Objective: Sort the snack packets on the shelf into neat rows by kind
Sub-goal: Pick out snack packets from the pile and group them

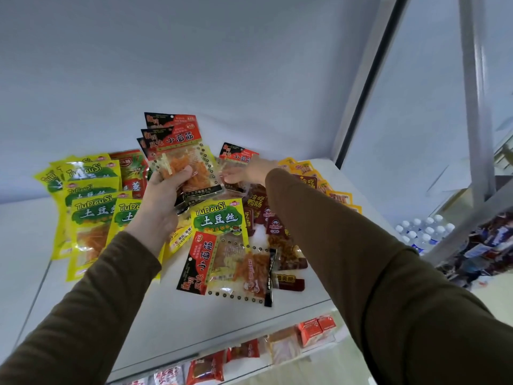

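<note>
Snack packets were found on the white shelf (194, 323), partly grouped, not yet in rows. The landmark taken was the yellow-and-green potato-strip packet (219, 219) lying near the middle of the heap.

- Left of it: a cluster of like yellow potato-strip packets (88, 209), overlapped and fanned, gathered by kind but untidy.
- Behind and left of it: a red-and-green packet (133, 176), half covered.
- Right of it: dark red duck-intestine packets (274, 232) in a loose pile; further right, orange-yellow packets (327, 187) laid in an overlapped run toward the shelf's edge.
- In front of it: one clear gluten-strip packet (230, 265) with a red-and-black header, lying loose and partly over it.
- Behind it: a gluten-strip stack (177, 151) was held lifted off the shelf.

Judgement: grouping was perhaps half done; strays were left to collect and every kind was still to be squared into rows.

Left hand (163, 195): raised behind and left of the landmark, thumb clamped over the stack's clear window; the fingers behind it were hidden.

Right hand (249, 173): stretched out behind and right of the landmark, palm down on another gluten-strip packet (236, 162). Whether it was grasped or merely touched could not be told. Both arms were in brown sleeves.
</note>
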